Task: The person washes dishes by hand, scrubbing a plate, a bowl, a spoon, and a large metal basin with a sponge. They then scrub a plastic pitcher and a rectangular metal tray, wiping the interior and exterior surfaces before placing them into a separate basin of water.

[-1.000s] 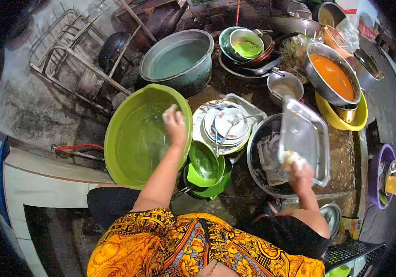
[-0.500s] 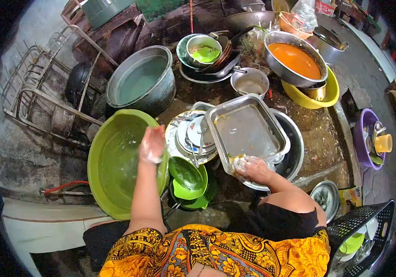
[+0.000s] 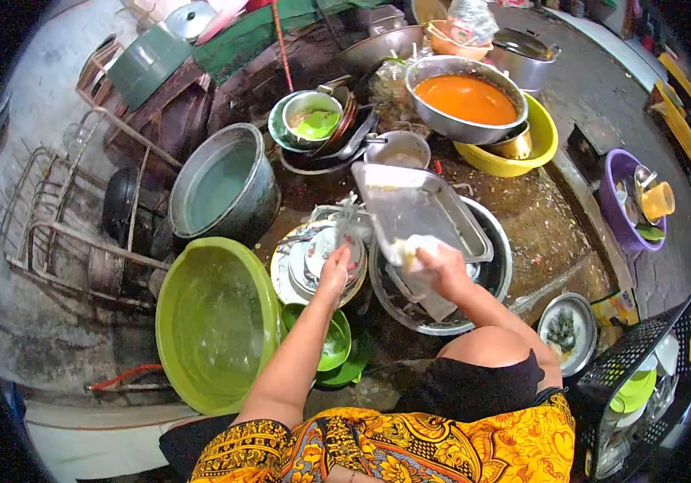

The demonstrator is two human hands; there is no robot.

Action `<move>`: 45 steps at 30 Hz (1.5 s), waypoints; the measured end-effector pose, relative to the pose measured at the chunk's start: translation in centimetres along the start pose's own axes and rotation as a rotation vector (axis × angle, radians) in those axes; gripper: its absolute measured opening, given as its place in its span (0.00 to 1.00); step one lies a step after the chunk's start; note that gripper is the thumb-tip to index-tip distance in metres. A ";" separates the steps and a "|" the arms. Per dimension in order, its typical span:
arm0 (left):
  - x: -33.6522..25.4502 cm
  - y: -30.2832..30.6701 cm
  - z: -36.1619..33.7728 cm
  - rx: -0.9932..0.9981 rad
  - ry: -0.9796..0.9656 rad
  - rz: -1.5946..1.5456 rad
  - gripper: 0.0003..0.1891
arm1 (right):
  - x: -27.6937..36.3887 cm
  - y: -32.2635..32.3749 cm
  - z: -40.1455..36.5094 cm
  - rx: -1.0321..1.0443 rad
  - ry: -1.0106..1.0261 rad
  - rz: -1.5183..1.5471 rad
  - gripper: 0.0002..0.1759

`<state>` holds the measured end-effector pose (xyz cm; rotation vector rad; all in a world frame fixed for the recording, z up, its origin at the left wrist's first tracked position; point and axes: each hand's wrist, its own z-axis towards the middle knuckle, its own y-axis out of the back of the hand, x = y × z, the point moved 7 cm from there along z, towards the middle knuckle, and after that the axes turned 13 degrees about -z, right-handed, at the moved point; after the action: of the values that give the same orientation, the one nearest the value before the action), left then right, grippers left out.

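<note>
My left hand (image 3: 334,272) is closed over a stack of dirty plates (image 3: 291,270); a blurred greyish, silvery shape rises from its fingers, and I cannot tell what it is. My right hand (image 3: 444,272) grips a lathery white sponge (image 3: 416,249) by the near left corner of a rectangular metal tray (image 3: 434,211). The tray lies tilted across a round metal basin (image 3: 500,294). Some cutlery (image 3: 307,231) rests on the plates. Below my left wrist sit green bowls (image 3: 337,342).
To the left stand a green tub of water (image 3: 170,322) and a grey water bucket (image 3: 269,189). Beyond are stacked dirty pans (image 3: 325,165), a pot of orange liquid (image 3: 466,97) and a yellow basin (image 3: 543,149). A black crate (image 3: 643,386) and a purple basket (image 3: 615,181) are right.
My left hand has moved right from the green tub to the plates and closed. The tray's near left side has tipped. My view has shifted, and my right hand still holds the sponge.
</note>
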<state>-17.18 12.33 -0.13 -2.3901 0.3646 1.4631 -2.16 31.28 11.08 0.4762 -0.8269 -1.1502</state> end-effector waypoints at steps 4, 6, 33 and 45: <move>-1.9 -5.4 -2.0 0.240 -0.192 0.096 0.27 | -6.9 0.6 -0.2 -0.220 -0.830 1.186 0.15; -2.4 -8.7 -3.2 0.390 -0.228 0.079 0.29 | -6.8 3.3 0.6 -0.316 -0.723 0.872 0.16; 3.2 -13.9 -4.8 0.312 0.154 -0.143 0.25 | -15.6 8.3 -18.1 -0.377 -0.963 0.304 0.13; 8.4 -14.6 -5.7 0.338 0.324 -0.101 0.29 | -21.6 10.8 -39.8 0.352 -1.384 -0.773 0.22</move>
<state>-3.36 23.10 -3.24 -2.3219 0.5121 0.8857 31.65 52.27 -13.13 0.2139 -2.1827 -2.0857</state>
